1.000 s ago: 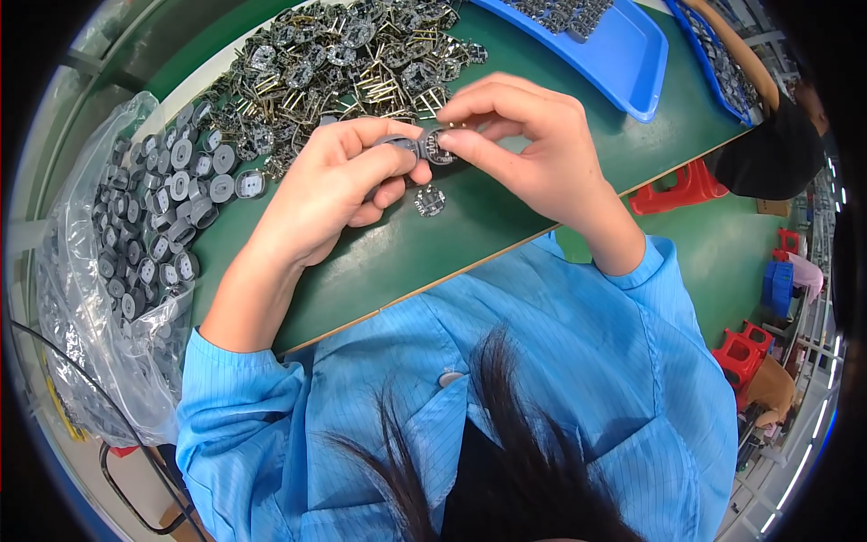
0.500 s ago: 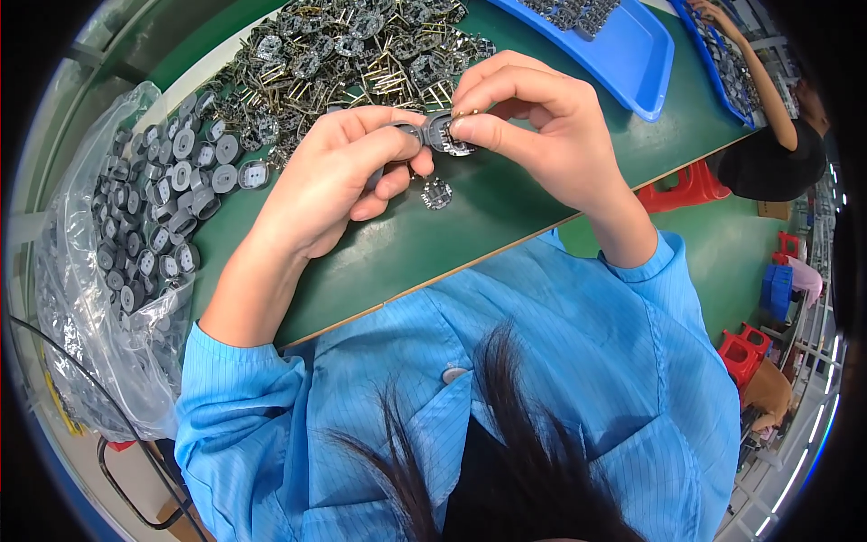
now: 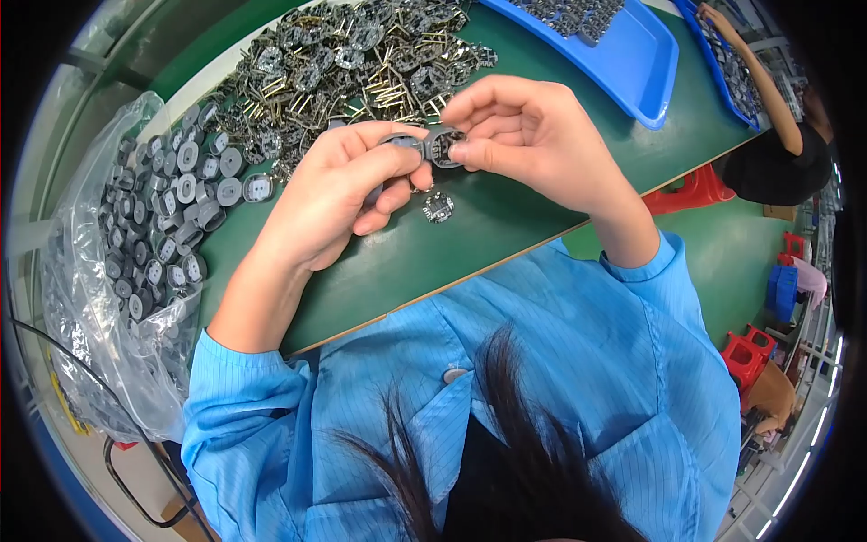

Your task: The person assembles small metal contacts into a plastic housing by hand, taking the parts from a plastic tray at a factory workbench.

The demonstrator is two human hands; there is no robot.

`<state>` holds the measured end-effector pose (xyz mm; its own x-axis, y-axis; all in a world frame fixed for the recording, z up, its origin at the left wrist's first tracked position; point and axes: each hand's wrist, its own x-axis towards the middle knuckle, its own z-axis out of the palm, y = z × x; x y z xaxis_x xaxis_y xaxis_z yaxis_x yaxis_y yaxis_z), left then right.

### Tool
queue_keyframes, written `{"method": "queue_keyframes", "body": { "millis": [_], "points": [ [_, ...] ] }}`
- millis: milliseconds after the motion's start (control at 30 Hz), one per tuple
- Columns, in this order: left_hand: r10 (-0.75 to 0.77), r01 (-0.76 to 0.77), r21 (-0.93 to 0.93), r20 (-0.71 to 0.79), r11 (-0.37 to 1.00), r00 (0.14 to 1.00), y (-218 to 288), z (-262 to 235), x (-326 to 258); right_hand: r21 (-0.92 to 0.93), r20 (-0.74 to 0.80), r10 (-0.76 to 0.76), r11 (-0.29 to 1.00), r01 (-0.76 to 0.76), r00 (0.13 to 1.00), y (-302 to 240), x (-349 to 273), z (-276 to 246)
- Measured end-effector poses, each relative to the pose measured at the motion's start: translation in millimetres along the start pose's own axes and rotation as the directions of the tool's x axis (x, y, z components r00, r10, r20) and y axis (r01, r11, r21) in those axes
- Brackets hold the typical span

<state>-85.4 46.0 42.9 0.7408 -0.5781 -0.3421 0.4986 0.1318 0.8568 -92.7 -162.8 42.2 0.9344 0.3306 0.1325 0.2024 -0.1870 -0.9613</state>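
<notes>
My left hand is closed around small grey round plastic housings, its thumb across one of them. Another grey housing sticks out toward the right, its open side up and a dark part with metal bits inside. At that housing's right rim, the thumb of my right hand presses against it; the index finger is curled and raised, and the fingers behind are partly hidden. Just below on the table lies a loose round circuit board with metal contacts.
A big heap of circuit boards with brass pins covers the far side of the green table. Grey housings spill from a clear plastic bag at left. A blue tray stands far right, near another person's arm.
My right index finger has lifted off the pin-bearing part over the housing and curled back, while the thumb stays at the rim. The left hand keeps its grip.
</notes>
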Motion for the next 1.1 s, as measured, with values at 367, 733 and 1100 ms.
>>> {"method": "queue_keyframes", "body": {
  "millis": [367, 733, 1100],
  "points": [
    [0.123, -0.118, 0.138, -0.031, 0.983, 0.992, -11, 9, -2, -0.663, -0.051, -0.608, 0.614, 0.429, 0.792, 17, -22, 4],
    [0.271, -0.247, 0.141, -0.185, 0.959, 0.945, -4, 3, 5, -0.431, -0.472, 0.183, 0.806, -0.407, 0.862, 49, 19, -156],
    [0.294, -0.299, 0.008, -0.223, 0.954, 0.93, 8, -7, 5, -0.757, -0.453, -0.299, 0.626, -0.186, 0.84, 41, 23, -120]
  ]
}}
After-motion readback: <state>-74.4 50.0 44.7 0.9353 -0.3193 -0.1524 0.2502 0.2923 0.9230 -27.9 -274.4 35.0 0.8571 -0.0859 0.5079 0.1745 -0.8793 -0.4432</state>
